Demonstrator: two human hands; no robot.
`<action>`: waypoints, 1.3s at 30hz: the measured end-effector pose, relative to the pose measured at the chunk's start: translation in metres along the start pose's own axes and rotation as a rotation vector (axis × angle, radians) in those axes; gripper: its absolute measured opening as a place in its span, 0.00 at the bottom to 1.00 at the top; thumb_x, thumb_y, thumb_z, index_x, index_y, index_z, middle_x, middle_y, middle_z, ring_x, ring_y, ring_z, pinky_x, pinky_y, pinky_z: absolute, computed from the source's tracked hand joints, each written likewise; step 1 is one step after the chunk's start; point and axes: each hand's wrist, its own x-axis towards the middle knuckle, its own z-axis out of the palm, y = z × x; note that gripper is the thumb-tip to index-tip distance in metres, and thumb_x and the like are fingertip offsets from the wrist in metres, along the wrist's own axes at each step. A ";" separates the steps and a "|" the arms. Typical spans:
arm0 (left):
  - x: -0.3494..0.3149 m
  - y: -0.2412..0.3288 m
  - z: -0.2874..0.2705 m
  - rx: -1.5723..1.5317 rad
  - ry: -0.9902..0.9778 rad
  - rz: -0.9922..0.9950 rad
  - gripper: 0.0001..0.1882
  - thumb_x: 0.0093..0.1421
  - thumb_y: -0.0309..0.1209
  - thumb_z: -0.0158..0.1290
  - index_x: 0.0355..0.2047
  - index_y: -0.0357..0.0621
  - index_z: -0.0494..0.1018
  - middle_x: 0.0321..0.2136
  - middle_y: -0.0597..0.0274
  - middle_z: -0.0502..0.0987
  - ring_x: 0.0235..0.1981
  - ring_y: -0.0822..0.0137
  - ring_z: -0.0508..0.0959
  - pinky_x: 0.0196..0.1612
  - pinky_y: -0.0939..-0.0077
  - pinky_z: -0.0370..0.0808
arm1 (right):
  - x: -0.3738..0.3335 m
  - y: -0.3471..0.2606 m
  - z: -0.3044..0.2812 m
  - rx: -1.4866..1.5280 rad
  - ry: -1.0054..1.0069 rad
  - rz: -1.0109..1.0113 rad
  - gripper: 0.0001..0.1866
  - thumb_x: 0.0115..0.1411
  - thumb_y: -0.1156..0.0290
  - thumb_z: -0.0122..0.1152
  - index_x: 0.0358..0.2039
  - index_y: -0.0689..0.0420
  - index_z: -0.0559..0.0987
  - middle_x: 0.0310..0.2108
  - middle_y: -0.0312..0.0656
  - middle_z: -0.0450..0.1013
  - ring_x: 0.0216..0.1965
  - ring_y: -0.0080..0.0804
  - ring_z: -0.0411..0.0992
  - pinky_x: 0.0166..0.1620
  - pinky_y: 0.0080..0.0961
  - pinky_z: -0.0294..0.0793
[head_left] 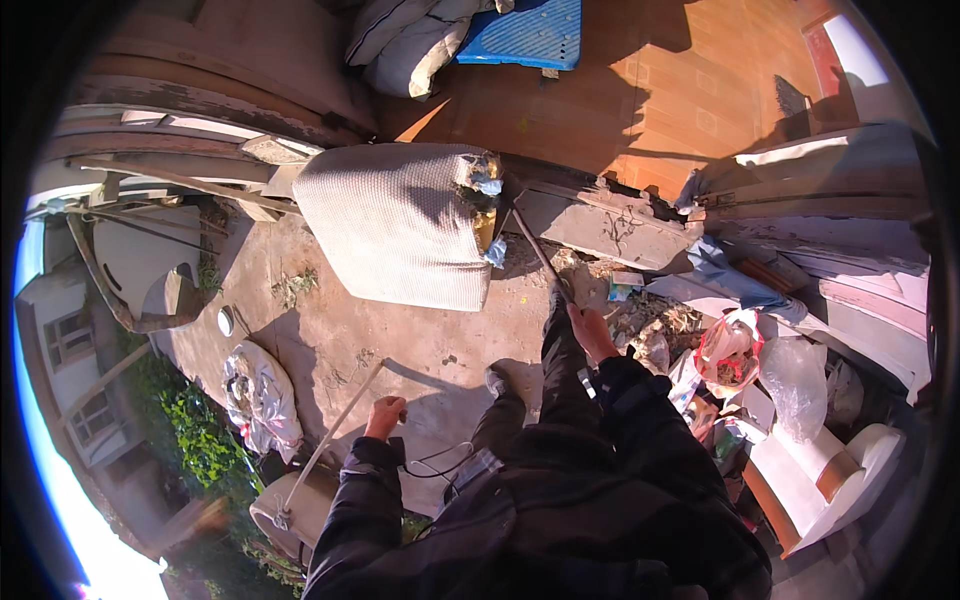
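Observation:
My right hand (pixel 592 333) is wrapped round a thin dark rod (pixel 540 247). The rod's far end reaches up to the torn right side of a large block-shaped pad (pixel 390 220) in beige ribbed fabric. Yellow stuffing (pixel 484 222) and blue scraps (pixel 495 252) poke out of that torn side. Whether the rod touches the pad, I cannot tell. Held low in front of me, my left hand (pixel 385 417) is closed with its fingers curled; anything inside is hidden. Just left of it, a pale stick (pixel 335 432) slants up from a tan rounded container (pixel 290 510).
A raised doorstep (pixel 590 230) edges an orange tiled floor (pixel 680 90) holding a blue plastic panel (pixel 525 35). Rubble (pixel 660 330), a red-and-clear bag (pixel 730 350) and a white-and-brown box-like piece (pixel 825 480) crowd the right. Leftward lie a stuffed white sack (pixel 262 395) and planks (pixel 190 180).

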 end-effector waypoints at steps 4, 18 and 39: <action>0.050 0.088 0.035 0.248 0.000 0.090 0.18 0.56 0.40 0.55 0.30 0.32 0.78 0.19 0.57 0.78 0.21 0.69 0.77 0.28 0.73 0.73 | -0.007 0.000 -0.039 -0.108 -0.050 0.135 0.32 0.64 0.45 0.44 0.27 0.66 0.79 0.27 0.64 0.73 0.35 0.63 0.73 0.39 0.51 0.71; 0.194 0.398 0.125 1.052 0.307 0.331 0.25 0.50 0.50 0.58 0.40 0.44 0.76 0.44 0.52 0.77 0.50 0.51 0.73 0.54 0.50 0.60 | -0.020 -0.031 -0.100 -0.061 -0.048 0.136 0.26 0.65 0.49 0.48 0.26 0.62 0.75 0.24 0.59 0.74 0.30 0.61 0.73 0.33 0.52 0.69; 0.289 0.459 0.078 1.223 0.454 0.700 0.17 0.51 0.41 0.56 0.39 0.48 0.77 0.44 0.57 0.73 0.51 0.53 0.68 0.53 0.52 0.63 | -0.064 -0.047 -0.084 -0.017 -0.158 0.360 0.23 0.64 0.54 0.51 0.24 0.62 0.72 0.20 0.58 0.71 0.27 0.62 0.71 0.28 0.51 0.66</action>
